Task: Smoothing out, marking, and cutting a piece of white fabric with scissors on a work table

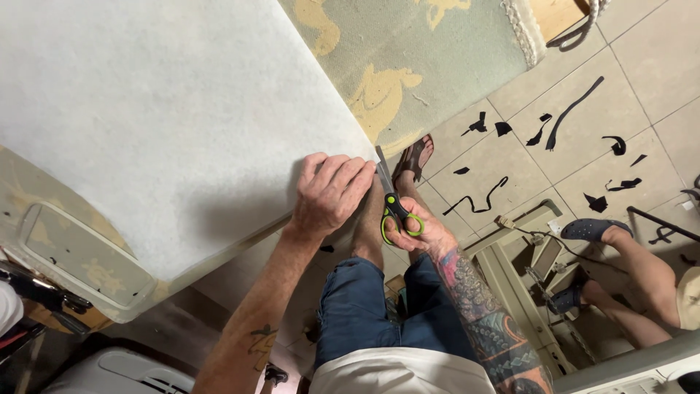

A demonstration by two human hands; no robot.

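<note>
Two hands are busy right at the corner of a big white fabric sheet (168, 109) that's spread over the worktop (80, 255); the left hand (329, 193) lies flat on the sheet's corner, fingers spread and pressing the edge down, so its grip is loose and apart rather than wrapped round anything; the right hand (423, 232) has its grip clamped on a pair of scissors (392, 201) with black and lime green handles, thumb and fingers through the loops; the blades point up and away from the person and sit just beside the left fingertips, right against the edge of the sheet; can't really tell how far the blades are parted from this angle.

Under the white sheet there's a pale green patterned fabric (408, 51) with yellowish shapes on it, hanging off the far side of the worktop, with a knitted trim along its edge; the worktop itself is a cream colour with a recessed panel on its side.

Down on the tiled floor (656, 66) there are loads of black fabric scraps (572, 109), some long curvy strips and some little bits, well apart from the hands; the person's own sandalled foot (415, 157) shows just below the scissors; off to the right another person's legs in dark blue clogs (594, 230) rest by a beige folding frame (518, 270).
</note>
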